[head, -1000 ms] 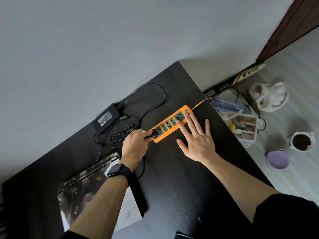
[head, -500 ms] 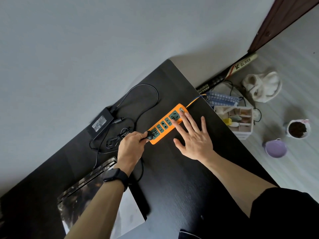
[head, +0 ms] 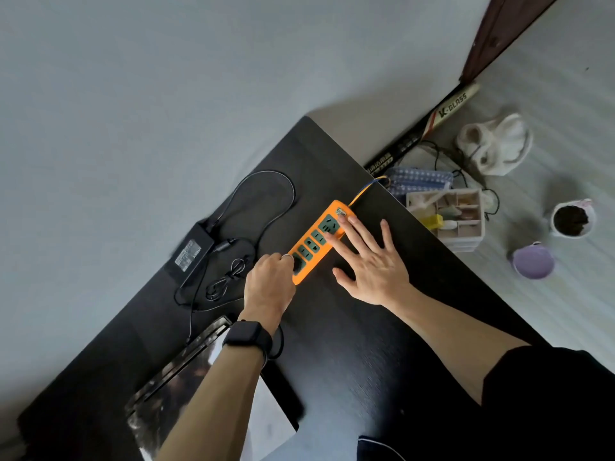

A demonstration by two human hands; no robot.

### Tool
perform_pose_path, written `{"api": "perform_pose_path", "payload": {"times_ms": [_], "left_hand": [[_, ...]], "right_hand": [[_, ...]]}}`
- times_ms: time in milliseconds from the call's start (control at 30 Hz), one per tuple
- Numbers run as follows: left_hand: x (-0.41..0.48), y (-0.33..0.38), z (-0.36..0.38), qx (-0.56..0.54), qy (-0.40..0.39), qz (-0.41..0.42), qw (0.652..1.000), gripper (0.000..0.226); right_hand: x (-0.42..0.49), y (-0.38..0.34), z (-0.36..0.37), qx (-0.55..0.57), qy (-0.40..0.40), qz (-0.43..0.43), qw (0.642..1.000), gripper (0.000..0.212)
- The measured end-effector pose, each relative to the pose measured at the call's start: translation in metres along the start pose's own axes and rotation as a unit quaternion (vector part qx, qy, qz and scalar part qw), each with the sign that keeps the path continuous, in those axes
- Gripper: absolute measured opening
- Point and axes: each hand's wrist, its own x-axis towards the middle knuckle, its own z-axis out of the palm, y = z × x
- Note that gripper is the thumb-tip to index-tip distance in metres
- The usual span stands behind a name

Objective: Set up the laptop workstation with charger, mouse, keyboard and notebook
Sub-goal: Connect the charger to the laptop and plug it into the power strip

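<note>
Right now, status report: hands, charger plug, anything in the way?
Left hand grips charger plug at near end of orange power strip. Right hand flat, fingers pressing its far end. Nothing in the way.

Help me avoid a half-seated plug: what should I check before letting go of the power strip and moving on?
1. Strip steadied: ok. The right hand presses straight fingers on the orange power strip.
2. Plug at a socket: ok. The left hand grips the black plug at the strip's near end.
3. Plug fully seated: cannot tell; the hand hides it.
4. Charger brick flat on the black desk: ok.
5. Cable slack: ok; the charger cable lies in a loose loop.
6. Strip powered: cannot tell; its cord runs off the desk edge.
</note>
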Motion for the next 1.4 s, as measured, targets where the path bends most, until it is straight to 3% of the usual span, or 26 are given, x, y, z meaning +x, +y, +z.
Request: {"api": "perform_pose_path", "payload": {"times_ms": [400,700,900,1400], "left_hand": [[0.003,0.014,-0.011,0.089,-0.027,0.051,0.994,0.027],[-0.003,0.011,-0.005,0.066,-0.028,0.035,0.997,0.036],[0.010,0.015,-0.015,0.079,-0.048,0.068,0.993,0.028],[0.019,0.009,-0.017,0.073,-0.021,0.031,0.997,0.025]], "right_hand": [[0.000,0.000,0.001,0.001,0.003,0.003,1.000,0.078],[-0.002,0.000,0.001,0.001,0.006,0.003,1.000,0.079],[0.001,0.000,0.001,-0.001,0.010,0.005,1.000,0.078],[0.015,-0.002,0.001,0.029,0.029,0.023,0.999,0.080]]}}
